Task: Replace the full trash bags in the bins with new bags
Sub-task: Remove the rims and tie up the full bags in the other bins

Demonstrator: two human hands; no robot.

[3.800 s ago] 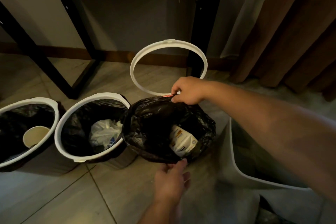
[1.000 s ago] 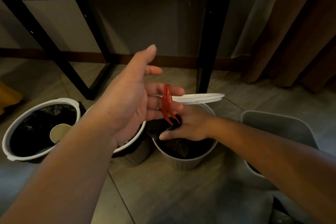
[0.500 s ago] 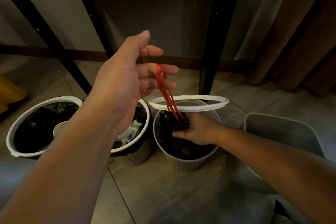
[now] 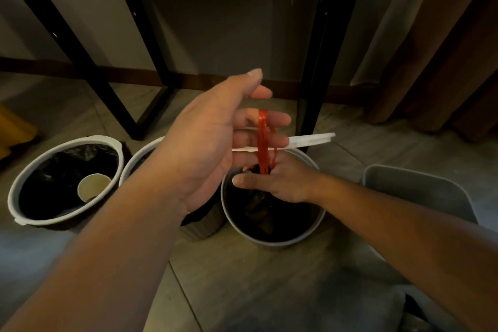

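A round grey bin [image 4: 272, 240] holds a full black trash bag [image 4: 258, 213]. My right hand [image 4: 280, 183] grips the bag's gathered neck at the bin's mouth. The bag's red drawstring [image 4: 262, 140] runs up from that grip and loops over the straight fingers of my left hand [image 4: 213, 143], which is raised above the bins. The bin's white ring lid [image 4: 310, 140] stands tilted up behind my hands, seen almost edge-on.
Two more round bins with black bags stand to the left: one with a paper cup [image 4: 93, 187] inside, the other [image 4: 134, 159] mostly behind my left hand. A square grey bin [image 4: 417, 191] sits right. Black table legs [image 4: 310, 89] and a curtain [image 4: 431, 48] are behind.
The bag's open mouth has been gathered shut and its red drawstring pulled up over my left fingers. In the last half second my left hand dropped slightly and my right hand rose.
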